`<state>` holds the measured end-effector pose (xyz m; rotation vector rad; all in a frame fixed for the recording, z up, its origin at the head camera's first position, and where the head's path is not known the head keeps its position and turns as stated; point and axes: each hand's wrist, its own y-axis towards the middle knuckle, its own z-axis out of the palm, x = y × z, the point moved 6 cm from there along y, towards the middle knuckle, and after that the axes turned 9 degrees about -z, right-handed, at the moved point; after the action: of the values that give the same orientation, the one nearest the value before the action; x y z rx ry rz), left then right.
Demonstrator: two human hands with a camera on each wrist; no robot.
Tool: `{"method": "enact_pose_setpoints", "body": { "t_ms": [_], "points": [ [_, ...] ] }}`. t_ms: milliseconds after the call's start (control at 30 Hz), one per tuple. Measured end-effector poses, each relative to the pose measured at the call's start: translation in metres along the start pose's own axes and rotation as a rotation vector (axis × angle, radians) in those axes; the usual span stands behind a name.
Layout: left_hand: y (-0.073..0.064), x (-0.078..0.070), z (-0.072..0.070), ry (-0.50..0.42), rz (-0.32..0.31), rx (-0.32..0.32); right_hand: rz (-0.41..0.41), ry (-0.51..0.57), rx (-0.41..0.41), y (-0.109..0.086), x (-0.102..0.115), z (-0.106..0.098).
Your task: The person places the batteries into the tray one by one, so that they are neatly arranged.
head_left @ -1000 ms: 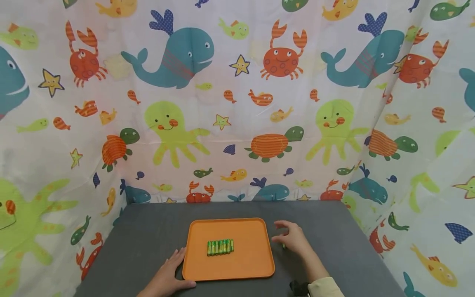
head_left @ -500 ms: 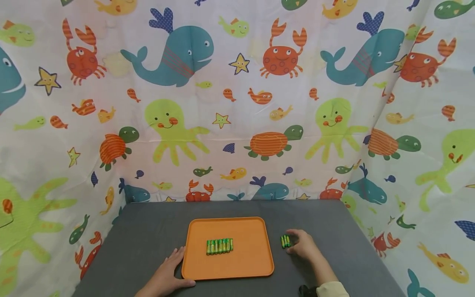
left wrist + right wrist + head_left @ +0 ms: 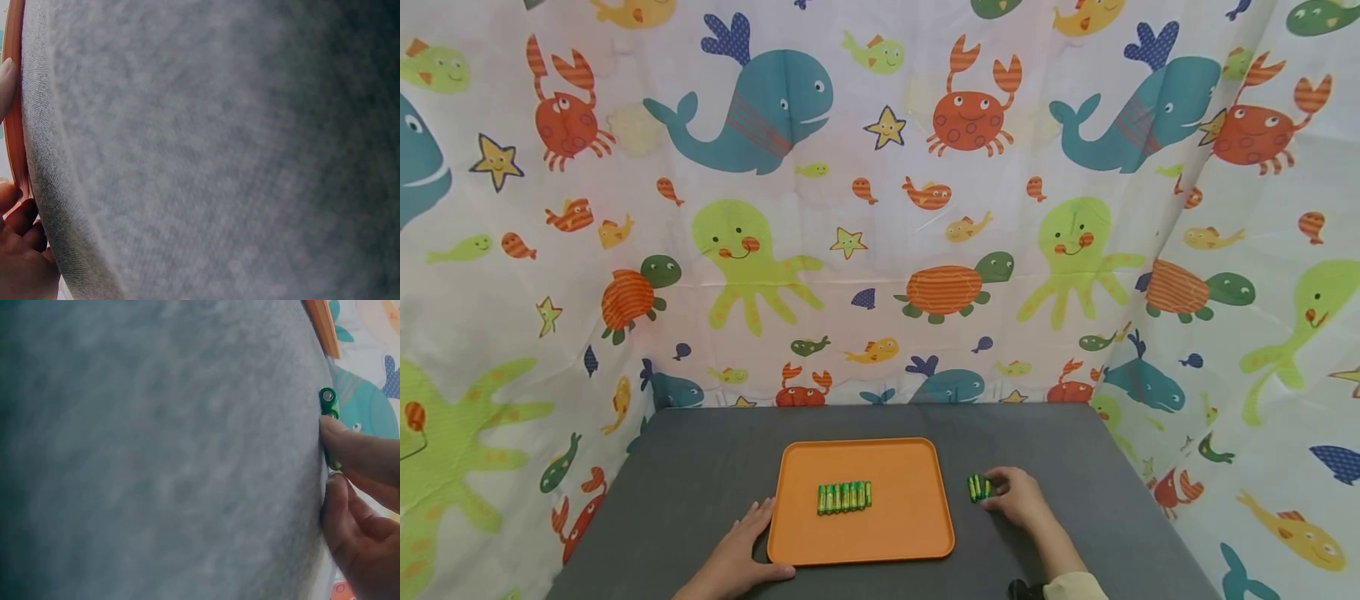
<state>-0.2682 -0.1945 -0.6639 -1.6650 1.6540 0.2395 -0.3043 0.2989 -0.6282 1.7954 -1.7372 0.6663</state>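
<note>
An orange tray (image 3: 880,537) lies on the grey table, bearing a side-by-side row of several green batteries (image 3: 844,497). At its front left corner rests my left hand (image 3: 737,550), fingers along the left side and thumb at the front rim. Right of the tray is a small group of green batteries (image 3: 976,488) on the table. My right hand (image 3: 1021,497) pinches the rightmost battery (image 3: 988,489) of that group between thumb and finger. From the right wrist, the thumb (image 3: 347,440) partly hides the batteries, and one round metal end (image 3: 328,396) shows.
A grey cloth covers the table (image 3: 715,450). White curtains (image 3: 880,233) printed with sea animals stand behind it and along both sides. A pale sleeve and a dark wrist-worn device (image 3: 1024,590) are at my right wrist.
My right hand has moved right from beside the tray's edge, uncovering the small battery group. Lately the rightmost battery has shifted slightly right, apart from the others. My left hand and the tray stay put.
</note>
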Motion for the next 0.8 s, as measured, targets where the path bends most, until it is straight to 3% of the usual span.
{"method": "enact_pose_setpoints", "body": {
  "t_ms": [200,400,633,800],
  "points": [
    [0.001,0.001,0.0,0.025,-0.002,-0.012,-0.001,0.105,-0.051,-0.004,-0.004,-0.004],
    [-0.001,-0.002,0.001,0.023,0.024,-0.01,-0.046,0.238,-0.028,-0.003,0.002,-0.002],
    [-0.003,-0.004,0.001,0.015,0.016,0.0,-0.125,0.321,0.009,0.0,0.035,0.004],
    [-0.001,-0.004,0.0,0.017,0.001,-0.003,-0.175,0.359,0.06,0.005,0.067,0.022]
  ]
}}
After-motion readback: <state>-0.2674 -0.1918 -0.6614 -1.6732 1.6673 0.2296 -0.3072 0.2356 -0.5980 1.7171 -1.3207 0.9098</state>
